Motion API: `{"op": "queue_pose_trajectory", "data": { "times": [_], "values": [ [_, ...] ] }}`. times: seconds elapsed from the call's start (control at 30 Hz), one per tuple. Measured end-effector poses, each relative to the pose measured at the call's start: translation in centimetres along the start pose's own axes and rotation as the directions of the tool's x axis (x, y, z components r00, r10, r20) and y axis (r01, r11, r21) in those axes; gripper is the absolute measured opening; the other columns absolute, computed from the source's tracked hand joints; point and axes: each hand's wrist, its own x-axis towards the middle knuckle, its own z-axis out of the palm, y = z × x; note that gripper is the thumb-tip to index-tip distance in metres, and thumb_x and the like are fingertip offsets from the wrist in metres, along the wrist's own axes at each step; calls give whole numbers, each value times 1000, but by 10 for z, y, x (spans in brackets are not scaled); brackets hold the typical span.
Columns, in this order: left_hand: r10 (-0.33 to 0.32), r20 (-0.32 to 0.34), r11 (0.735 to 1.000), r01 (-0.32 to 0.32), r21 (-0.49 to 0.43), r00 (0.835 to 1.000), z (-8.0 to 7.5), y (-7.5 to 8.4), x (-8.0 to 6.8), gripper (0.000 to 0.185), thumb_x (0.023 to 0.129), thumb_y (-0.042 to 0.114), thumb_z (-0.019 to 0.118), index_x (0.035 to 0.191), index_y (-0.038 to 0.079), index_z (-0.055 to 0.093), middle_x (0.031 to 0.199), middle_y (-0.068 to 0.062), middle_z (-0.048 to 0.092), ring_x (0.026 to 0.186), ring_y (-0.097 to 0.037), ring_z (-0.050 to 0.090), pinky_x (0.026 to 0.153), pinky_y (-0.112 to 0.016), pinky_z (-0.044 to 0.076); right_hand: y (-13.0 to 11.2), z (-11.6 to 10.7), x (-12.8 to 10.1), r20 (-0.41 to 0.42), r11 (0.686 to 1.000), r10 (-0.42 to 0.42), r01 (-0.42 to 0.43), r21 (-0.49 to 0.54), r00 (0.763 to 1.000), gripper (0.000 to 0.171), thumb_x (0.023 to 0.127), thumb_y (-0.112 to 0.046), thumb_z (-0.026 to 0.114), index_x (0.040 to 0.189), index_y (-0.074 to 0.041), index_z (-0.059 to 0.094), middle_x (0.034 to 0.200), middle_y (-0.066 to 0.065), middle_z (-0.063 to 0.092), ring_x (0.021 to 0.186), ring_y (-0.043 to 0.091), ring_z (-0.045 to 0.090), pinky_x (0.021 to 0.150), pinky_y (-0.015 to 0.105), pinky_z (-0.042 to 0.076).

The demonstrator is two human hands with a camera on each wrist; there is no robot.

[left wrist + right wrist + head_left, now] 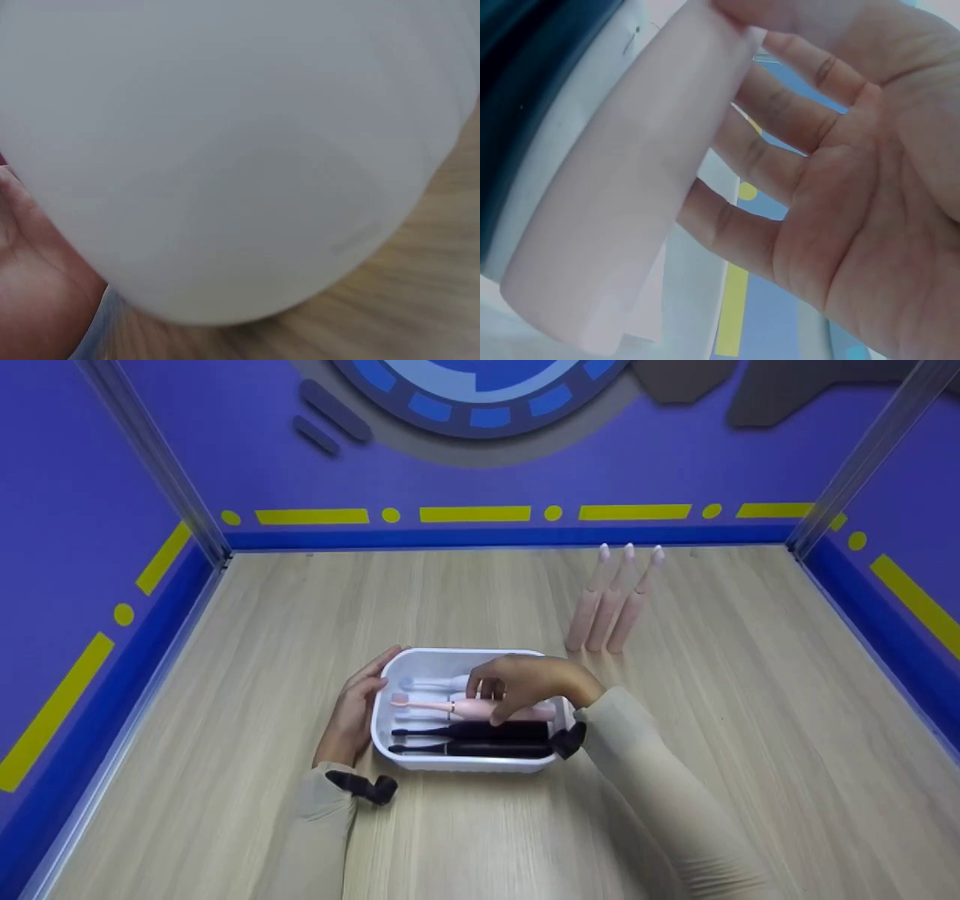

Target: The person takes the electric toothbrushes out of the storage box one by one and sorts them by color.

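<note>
A white tray (pixel 465 766) sits on the wooden table and holds a white toothbrush (pixel 433 684), a pink toothbrush (pixel 431 706) and two black toothbrushes (pixel 517 730) lying side by side. My right hand (pixel 487 702) reaches in from the right and pinches the pink toothbrush's handle between thumb and fingers. In the right wrist view the pink handle (pixel 630 195) lies against my right hand's (pixel 739 82) fingertips, with a black handle (pixel 525 75) beside it. My left hand (pixel 352 714) rests with straight fingers against the tray's left end. The tray wall (pixel 240 150) fills the left wrist view, my palm (pixel 34 300) beside it.
Three more pink toothbrushes (pixel 615 600) lie close together on the table behind and to the right of the tray. Purple walls with blue skirting (pixel 510 537) enclose the table on the left, back and right.
</note>
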Motion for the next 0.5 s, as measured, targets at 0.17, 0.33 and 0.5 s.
{"op": "queue_pose_trajectory", "data": {
  "times": [0.17, 0.33, 0.5],
  "values": [
    [2, -1, 1000, -2, 2, 1000, 0, 0, 0, 56, 91, -5, 27, 146, -7, 31, 157, -15, 27, 147, -20, 21, 121, -35, 14, 3, -1, -2, -29, 999, 12, -11, 47, 1000, 38, 76, -11, 77, 111, -12, 62, 97, 4, 67, 91, 13, 60, 77, 24, 48],
    [-9, -6, 1000, 9, 13, 1000, 0, -1, 0, 56, 90, -5, 27, 146, -6, 31, 157, -14, 29, 146, -20, 24, 121, -35, 16, 5, -3, -6, -53, 996, 13, -8, 83, 999, 38, 78, -10, 75, 113, -13, 61, 96, 3, 68, 90, 12, 61, 78, 25, 48],
    [-19, -9, 1000, 19, 5, 1000, 0, 0, 0, 56, 90, -4, 27, 146, -5, 32, 156, -14, 30, 145, -21, 25, 121, -37, 16, 8, -4, -8, -102, 995, -17, 27, 96, 995, 40, 78, -12, 77, 115, -11, 62, 95, 4, 68, 90, 13, 62, 82, 32, 51]
  ]
}}
